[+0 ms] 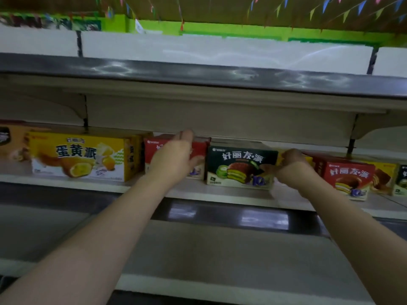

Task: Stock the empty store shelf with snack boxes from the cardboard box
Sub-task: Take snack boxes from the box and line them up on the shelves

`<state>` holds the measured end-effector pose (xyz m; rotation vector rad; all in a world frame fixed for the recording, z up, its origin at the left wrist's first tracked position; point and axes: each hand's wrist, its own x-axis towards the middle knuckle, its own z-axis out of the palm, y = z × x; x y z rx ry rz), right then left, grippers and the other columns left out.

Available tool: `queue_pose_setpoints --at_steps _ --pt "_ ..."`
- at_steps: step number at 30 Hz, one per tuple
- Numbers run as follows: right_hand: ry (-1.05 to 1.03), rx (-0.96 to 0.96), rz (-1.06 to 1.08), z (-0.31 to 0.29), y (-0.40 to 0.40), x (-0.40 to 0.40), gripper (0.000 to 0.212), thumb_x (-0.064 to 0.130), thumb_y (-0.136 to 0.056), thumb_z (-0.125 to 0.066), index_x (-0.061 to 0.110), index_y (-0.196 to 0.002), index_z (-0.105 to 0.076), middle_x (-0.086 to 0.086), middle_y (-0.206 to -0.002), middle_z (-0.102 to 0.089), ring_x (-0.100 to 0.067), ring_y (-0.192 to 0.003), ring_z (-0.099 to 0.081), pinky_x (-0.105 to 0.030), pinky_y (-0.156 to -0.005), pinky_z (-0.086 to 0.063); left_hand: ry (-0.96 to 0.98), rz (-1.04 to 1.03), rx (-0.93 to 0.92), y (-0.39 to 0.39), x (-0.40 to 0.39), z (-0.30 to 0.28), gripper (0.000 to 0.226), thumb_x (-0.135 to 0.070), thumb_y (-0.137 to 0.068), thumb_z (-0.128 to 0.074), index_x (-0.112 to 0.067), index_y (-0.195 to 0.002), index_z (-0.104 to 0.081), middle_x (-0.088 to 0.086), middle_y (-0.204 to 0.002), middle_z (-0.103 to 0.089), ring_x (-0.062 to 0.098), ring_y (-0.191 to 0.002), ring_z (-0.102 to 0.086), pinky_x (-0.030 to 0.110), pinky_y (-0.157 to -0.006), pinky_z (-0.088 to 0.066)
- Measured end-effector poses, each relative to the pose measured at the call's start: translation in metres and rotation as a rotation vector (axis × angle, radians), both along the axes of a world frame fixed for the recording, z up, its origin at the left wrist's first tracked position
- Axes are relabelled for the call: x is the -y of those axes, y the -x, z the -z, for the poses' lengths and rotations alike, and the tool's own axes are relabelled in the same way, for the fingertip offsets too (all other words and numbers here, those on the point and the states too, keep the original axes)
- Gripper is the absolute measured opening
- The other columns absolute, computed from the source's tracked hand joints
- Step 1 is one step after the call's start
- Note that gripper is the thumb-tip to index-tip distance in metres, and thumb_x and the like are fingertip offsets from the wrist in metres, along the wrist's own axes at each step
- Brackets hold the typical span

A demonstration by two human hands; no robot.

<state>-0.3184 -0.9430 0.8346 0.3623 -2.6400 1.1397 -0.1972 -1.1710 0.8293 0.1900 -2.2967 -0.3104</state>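
A dark green snack box (237,166) stands on the middle shelf (220,197) between my two hands. My left hand (174,158) reaches in at its left side, fingers fairly straight, in front of a red snack box (200,148) that it partly hides. My right hand (290,167) is at the green box's right end, fingers curled round the corner, with a yellow box (308,160) behind it. A large yellow snack box (81,156) stands further left. Another red snack box (350,179) stands to the right.
More boxes sit at the far right (396,181) and a brown one at the far left (11,142). The shelf above (198,75) overhangs closely. A lower shelf (198,256) lies beneath my arms. The cardboard box is out of view.
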Motion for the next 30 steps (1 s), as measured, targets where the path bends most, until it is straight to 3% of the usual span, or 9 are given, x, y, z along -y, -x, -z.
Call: queue_pose_setpoints --at_steps 2,5,9,11,18,20,24,27,30 --pt "-0.116 -0.144 0.035 -0.015 -0.017 0.017 0.063 0.040 -0.081 -0.074 0.001 -0.122 -0.047 -0.018 -0.118 -0.054 -0.035 -0.108 -0.055 -0.039 -0.085 -0.049 0.083 -0.039 -0.071 -0.029 0.019 -0.006 0.034 -0.034 -0.090 -0.065 -0.018 -0.115 -0.049 -0.002 -0.099 -0.056 0.016 -0.087 -0.056 0.032 -0.068 -0.045" --pt "-0.275 -0.441 -0.066 -0.025 -0.063 0.078 0.058 0.035 -0.088 -0.067 0.000 -0.128 -0.046 -0.021 -0.128 -0.047 -0.038 -0.118 -0.046 -0.040 -0.096 -0.040 0.236 -0.130 -0.055 -0.084 0.063 -0.002 0.022 -0.035 -0.092 -0.060 -0.018 -0.105 -0.055 0.003 -0.099 -0.062 0.026 -0.088 -0.062 0.038 -0.067 -0.051" --pt "-0.359 -0.512 -0.344 -0.018 -0.127 0.175 0.030 0.032 -0.092 -0.059 0.008 -0.109 -0.052 -0.014 -0.108 -0.060 -0.032 -0.093 -0.057 -0.033 -0.069 -0.042 0.339 -0.270 0.071 -0.176 0.135 0.023 0.019 -0.032 -0.091 -0.062 -0.014 -0.097 -0.061 0.008 -0.096 -0.066 0.033 -0.083 -0.065 0.037 -0.056 -0.048" --pt "-0.330 -0.512 -0.506 -0.006 -0.166 0.233 0.022 0.030 -0.092 -0.057 0.009 -0.098 -0.059 -0.012 -0.096 -0.067 -0.033 -0.089 -0.062 -0.035 -0.067 -0.048 0.337 -0.364 0.190 -0.236 0.174 0.038 0.019 -0.032 -0.093 -0.059 -0.014 -0.096 -0.060 0.008 -0.095 -0.065 0.032 -0.085 -0.065 0.040 -0.059 -0.052" --pt "-0.371 -0.282 -0.870 0.056 -0.305 0.400 0.019 0.020 -0.090 -0.059 0.006 -0.079 -0.065 -0.010 -0.076 -0.063 -0.029 -0.078 -0.063 -0.029 -0.060 -0.043 0.355 -0.709 0.565 -0.423 0.257 0.085 0.024 -0.038 -0.100 -0.039 -0.020 -0.105 -0.055 0.000 -0.110 -0.062 0.025 -0.102 -0.062 0.032 -0.068 -0.046" --pt "-0.433 -0.187 -0.918 0.075 -0.338 0.435 0.017 0.016 -0.093 -0.056 0.004 -0.084 -0.066 -0.012 -0.083 -0.064 -0.027 -0.077 -0.062 -0.030 -0.059 -0.042 0.314 -0.787 0.653 -0.465 0.273 0.102 0.022 -0.037 -0.099 -0.040 -0.021 -0.105 -0.054 0.001 -0.111 -0.063 0.025 -0.103 -0.062 0.032 -0.068 -0.048" --pt "-0.515 -0.038 -0.960 0.112 -0.381 0.481 0.019 0.021 -0.093 -0.057 0.010 -0.078 -0.061 -0.010 -0.076 -0.061 -0.026 -0.072 -0.061 -0.030 -0.059 -0.044 0.155 -0.918 0.844 -0.535 0.303 0.142 0.023 -0.032 -0.099 -0.039 -0.019 -0.110 -0.054 0.004 -0.116 -0.062 0.028 -0.107 -0.061 0.033 -0.074 -0.047" --pt "-0.513 0.054 -0.973 0.140 -0.398 0.502 0.015 0.024 -0.093 -0.059 0.011 -0.085 -0.060 -0.010 -0.082 -0.063 -0.024 -0.077 -0.063 -0.029 -0.057 -0.044 0.134 -0.889 1.027 -0.560 0.324 0.173 0.022 -0.025 -0.098 -0.039 -0.017 -0.112 -0.054 0.003 -0.115 -0.062 0.025 -0.105 -0.062 0.035 -0.075 -0.050" --pt "-0.512 0.121 -0.984 0.168 -0.401 0.529 0.013 0.020 -0.089 -0.061 0.013 -0.079 -0.056 -0.012 -0.087 -0.066 -0.026 -0.082 -0.066 -0.035 -0.068 -0.054 0.137 -0.833 0.985 -0.561 0.340 0.196 0.017 -0.023 -0.098 -0.039 -0.016 -0.105 -0.054 0.002 -0.104 -0.060 0.023 -0.098 -0.062 0.033 -0.066 -0.044"
